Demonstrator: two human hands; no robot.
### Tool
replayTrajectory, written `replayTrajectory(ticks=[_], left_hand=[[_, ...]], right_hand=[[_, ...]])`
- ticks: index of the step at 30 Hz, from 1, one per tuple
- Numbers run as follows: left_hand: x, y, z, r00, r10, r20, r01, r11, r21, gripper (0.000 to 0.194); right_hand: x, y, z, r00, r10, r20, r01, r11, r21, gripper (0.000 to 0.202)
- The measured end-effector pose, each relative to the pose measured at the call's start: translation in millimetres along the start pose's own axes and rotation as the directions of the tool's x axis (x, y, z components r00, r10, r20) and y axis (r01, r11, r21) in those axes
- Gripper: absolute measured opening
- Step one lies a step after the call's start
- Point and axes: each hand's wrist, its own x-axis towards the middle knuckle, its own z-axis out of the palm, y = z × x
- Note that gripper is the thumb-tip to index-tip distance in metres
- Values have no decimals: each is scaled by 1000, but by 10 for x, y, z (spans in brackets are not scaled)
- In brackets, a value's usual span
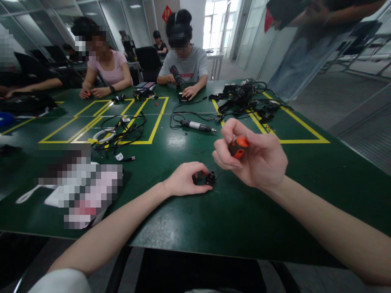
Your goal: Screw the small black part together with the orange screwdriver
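On the green table [171,215], a small black round part [210,178] with a short upright post stands between the thumb and fingers of my left hand [186,179]. My right hand [253,154] is closed round the orange-and-black handle of a screwdriver [240,147], raised above and to the right of that part. The thin shaft seems to slant down toward the black part; whether its tip touches it, I cannot tell. Beyond my hands lies a silver-and-black electric screwdriver [197,125] with its cord.
Coiled black cables [122,130] lie at the left, near pixelated flat items [91,195]. A large cable heap [241,97] sits at the far right. Yellow tape [159,122] marks the table. Across it, a person [186,65] holds a power tool; another person [106,69] sits at left.
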Motion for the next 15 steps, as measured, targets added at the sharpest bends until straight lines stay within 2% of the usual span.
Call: replayTrajectory(ticks=[6,12,15], left_hand=[[20,5,7,997,-82,2,81,986,-147,37],[22,19,20,998,-63,-3,63,993,-103,37],[14,71,45,994,-111,-23,109,992,-68,42]], right_hand=[[22,24,3,999,-33,-13,32,999,-27,22],[30,17,21,999,-44,-8,43,997,-60,35],[17,20,24,999,-33,-9,32,998,-51,37]])
